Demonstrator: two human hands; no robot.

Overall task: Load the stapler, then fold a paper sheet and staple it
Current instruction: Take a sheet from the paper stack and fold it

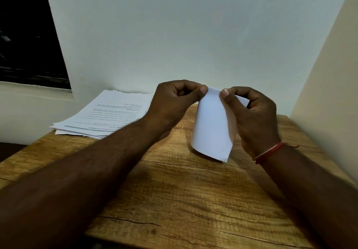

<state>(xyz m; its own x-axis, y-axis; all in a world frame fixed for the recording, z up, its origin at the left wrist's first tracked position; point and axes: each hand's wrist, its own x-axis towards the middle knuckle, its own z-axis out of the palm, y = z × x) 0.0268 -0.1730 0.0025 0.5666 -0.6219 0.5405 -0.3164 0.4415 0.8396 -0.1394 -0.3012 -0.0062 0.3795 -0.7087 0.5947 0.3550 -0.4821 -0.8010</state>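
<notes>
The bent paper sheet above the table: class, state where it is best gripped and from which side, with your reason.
Probably the top edge, pinched from above at both ends, as the left hand and right hand do. The paper sheet hangs from there with its layers together; its lower bend is rounded and loose.

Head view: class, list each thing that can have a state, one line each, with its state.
paper sheet: bent over, not creased, top pinched by both hands.
left hand: pinches the sheet's top.
right hand: pinches the sheet's top.
paper stack: lying flat on the table, edges uneven.
</notes>
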